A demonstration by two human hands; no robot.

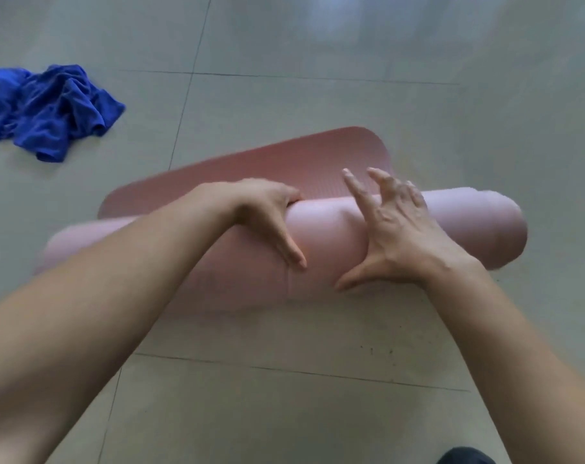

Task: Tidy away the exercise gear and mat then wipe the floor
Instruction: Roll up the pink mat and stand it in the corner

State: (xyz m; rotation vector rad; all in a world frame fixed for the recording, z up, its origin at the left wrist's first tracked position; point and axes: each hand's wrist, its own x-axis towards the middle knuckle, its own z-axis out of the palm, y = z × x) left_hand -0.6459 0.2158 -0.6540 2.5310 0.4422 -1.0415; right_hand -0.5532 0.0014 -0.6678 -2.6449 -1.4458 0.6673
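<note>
I'm rolling the mat (317,242) at centre frame, and only a short flap is unrolled. My left hand (267,212) hooks over the roll, and my right hand (394,229) has its fingers splayed wide. Next I'd push evenly, then take the cloth (50,108) at upper left.

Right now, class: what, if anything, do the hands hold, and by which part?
The left hand grips the rolled mat near its middle, fingers curled over its far side. The right hand only rests on it, fingers splayed.
</note>
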